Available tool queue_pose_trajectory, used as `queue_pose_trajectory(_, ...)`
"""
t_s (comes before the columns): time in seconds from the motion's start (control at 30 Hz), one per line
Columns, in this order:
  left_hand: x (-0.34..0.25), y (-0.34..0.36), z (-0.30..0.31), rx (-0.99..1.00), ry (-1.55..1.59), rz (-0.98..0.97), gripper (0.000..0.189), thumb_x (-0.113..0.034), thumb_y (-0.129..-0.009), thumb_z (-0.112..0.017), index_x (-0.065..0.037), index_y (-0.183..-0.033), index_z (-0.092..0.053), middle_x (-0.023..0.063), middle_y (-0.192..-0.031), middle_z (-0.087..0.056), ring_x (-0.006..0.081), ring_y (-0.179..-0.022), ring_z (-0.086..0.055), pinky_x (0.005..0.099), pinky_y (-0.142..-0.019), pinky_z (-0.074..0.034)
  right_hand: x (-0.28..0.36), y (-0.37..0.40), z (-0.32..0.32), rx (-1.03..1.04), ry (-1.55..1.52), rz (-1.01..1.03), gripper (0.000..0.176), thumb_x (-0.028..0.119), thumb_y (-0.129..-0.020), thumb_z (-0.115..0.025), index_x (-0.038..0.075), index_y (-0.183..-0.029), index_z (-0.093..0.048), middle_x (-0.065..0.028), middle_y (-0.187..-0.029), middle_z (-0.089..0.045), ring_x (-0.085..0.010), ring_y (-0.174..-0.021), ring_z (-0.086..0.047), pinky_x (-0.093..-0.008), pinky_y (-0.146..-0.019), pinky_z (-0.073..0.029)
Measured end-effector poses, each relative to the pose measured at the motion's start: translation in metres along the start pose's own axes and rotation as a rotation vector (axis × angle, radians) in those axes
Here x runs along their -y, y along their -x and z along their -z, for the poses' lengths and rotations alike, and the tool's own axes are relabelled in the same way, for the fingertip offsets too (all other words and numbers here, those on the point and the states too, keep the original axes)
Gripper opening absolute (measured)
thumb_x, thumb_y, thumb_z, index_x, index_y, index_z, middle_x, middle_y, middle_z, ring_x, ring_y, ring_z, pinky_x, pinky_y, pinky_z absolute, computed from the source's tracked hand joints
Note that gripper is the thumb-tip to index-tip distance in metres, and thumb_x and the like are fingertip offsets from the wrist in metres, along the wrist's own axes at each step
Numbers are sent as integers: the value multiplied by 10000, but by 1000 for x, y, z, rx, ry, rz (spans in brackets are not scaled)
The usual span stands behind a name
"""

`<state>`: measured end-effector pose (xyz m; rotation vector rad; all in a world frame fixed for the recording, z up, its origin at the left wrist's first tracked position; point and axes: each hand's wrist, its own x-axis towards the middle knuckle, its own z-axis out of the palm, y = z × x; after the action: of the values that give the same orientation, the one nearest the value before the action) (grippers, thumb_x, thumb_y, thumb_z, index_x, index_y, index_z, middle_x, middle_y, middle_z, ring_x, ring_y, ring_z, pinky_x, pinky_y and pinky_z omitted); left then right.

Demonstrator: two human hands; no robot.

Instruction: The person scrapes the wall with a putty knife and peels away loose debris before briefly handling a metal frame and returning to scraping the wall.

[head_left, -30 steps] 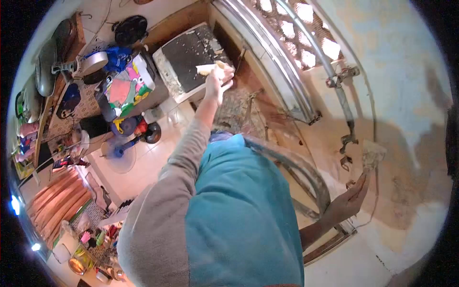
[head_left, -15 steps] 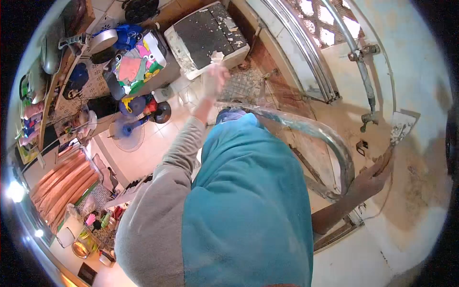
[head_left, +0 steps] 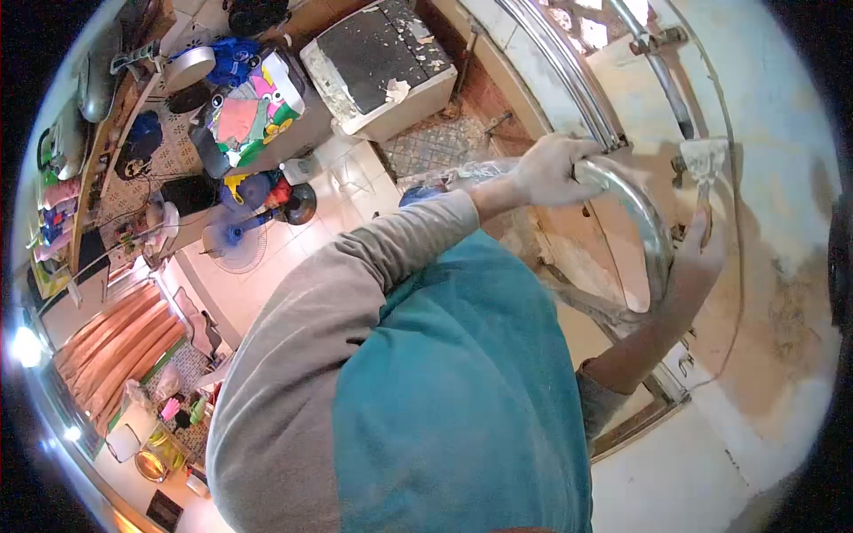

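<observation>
My left hand point(head_left: 558, 171) is closed around the upper end of a curved metal tube rail point(head_left: 653, 222), with the arm reaching across in front of my body. In my right hand point(head_left: 702, 253) is a putty knife point(head_left: 706, 162), gripped by its handle. Its pale, smeared blade lies over the wall point(head_left: 777, 213), close to the end of a vertical pipe point(head_left: 665, 84). The right forearm passes beside the lower bend of the rail. Patchy filler and bare stains mark the wall around the blade.
A white box with a dark, flaking top point(head_left: 378, 67) stands on the floor ahead. To the left are a bin of colourful cloth point(head_left: 253, 115), a fan point(head_left: 240, 235) and cluttered shelves. A thin cable point(head_left: 736, 293) runs down the wall.
My left hand has swung right from near the white box onto the curved rail. My right hand has moved forward along the wall, bringing the putty knife near the pipe end.
</observation>
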<state>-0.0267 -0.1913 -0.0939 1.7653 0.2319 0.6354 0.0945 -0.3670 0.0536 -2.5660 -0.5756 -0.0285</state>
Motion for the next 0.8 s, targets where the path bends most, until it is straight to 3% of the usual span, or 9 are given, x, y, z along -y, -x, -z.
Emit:
queue_pose_trajectory(0.1,7,3,-2,-51,-85,-63,323,-269,-697,-788,-59,-910,-668,138,-790,-656,358,-796,-643,450,-726,-500,0,-2,-7,-5,-27,23,354,225,-1060,-521,-26,-1291,-619,-201,-1148,-698,-316,-1037,-681,-423,-918,-509)
queue_pose_trajectory(0.13,9,4,-4,-71,-64,-66,333,-279,-671,-790,-63,-870,-633,139,-783,-635,355,-809,-609,448,-733,-482,-4,-3,-9,-6,-52,42,350,224,-1057,-530,-22,-1289,-621,-205,-1128,-700,-312,-1013,-685,-422,-894,-514)
queue_pose_trajectory(0.23,18,5,-8,-136,-124,-142,335,-282,-678,-785,-56,-846,-604,135,-789,-627,355,-804,-601,447,-739,-479,-2,-1,-10,6,-73,111,343,219,-1052,-545,-15,-1291,-621,-198,-1060,-698,-295,-947,-686,-416,-841,-520)
queue_pose_trajectory(0.3,10,5,-4,-107,-164,-148,314,-296,-709,-762,-83,-919,-668,126,-794,-667,364,-841,-641,446,-797,-505,10,1,-7,-2,-80,162,342,215,-1049,-550,-12,-1295,-620,-187,-1012,-695,-283,-904,-683,-411,-811,-521)
queue_pose_trajectory(0.37,16,6,-3,-130,-124,-180,329,-297,-701,-765,-92,-947,-686,125,-796,-667,362,-805,-628,447,-785,-503,21,3,-5,115,-145,32,340,206,-1045,-556,-9,-1300,-620,-161,-931,-667,-250,-818,-656,-394,-760,-516)
queue_pose_trajectory(0.4,22,5,-9,-168,-133,-191,366,-346,-682,-791,-66,-797,-585,117,-742,-578,323,-738,-556,416,-684,-449,19,4,-8,74,-149,89,340,197,-1040,-561,-12,-1302,-621,-138,-874,-639,-226,-756,-618,-387,-737,-507)
queue_pose_trajectory(0.57,26,7,-7,-159,-157,-220,387,-355,-678,-806,-65,-792,-577,111,-719,-557,324,-713,-530,424,-661,-438,21,8,-6,139,-186,28,339,203,-1033,-571,-17,-1283,-632,-147,-868,-640,-222,-738,-612,-384,-710,-497)
queue_pose_trajectory(0.63,26,7,-8,-184,-188,-206,341,-304,-672,-790,-71,-860,-625,128,-757,-634,359,-765,-605,435,-736,-491,21,7,-5,140,-212,-8,338,207,-1030,-573,-18,-1274,-637,-149,-864,-639,-226,-733,-610,-386,-703,-493)
queue_pose_trajectory(0.8,31,8,-12,-208,-227,-186,348,-338,-660,-787,-83,-794,-593,136,-709,-594,365,-727,-578,441,-689,-456,26,7,1,251,-167,-29,353,244,-1027,-577,-4,-1268,-649,-148,-862,-643,-234,-749,-620,-389,-725,-499)
